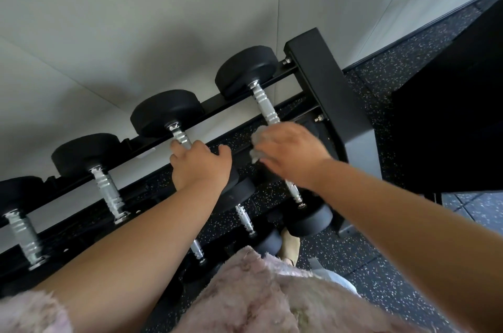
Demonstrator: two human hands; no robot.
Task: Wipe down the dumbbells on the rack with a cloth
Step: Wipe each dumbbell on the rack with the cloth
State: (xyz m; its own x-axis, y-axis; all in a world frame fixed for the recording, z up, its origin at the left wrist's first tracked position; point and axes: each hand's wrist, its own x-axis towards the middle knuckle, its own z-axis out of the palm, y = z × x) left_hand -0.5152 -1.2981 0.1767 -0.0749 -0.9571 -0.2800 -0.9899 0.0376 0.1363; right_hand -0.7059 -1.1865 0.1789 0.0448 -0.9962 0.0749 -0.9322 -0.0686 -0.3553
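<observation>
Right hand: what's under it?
A grey cloth bunched under the right hand, on the rightmost dumbbell handle. The handle's near part and near head are covered.

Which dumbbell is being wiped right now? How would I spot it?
Find the black rack against the pale wall. On its top row, take the dumbbell nearest the rack's thick end post. Unlike its neighbours, its handle disappears under the right hand, which presses a grey cloth on it.

Black dumbbells w/ silver grips, grey cloth, black white-flecked floor, pink fuzzy top.
</observation>
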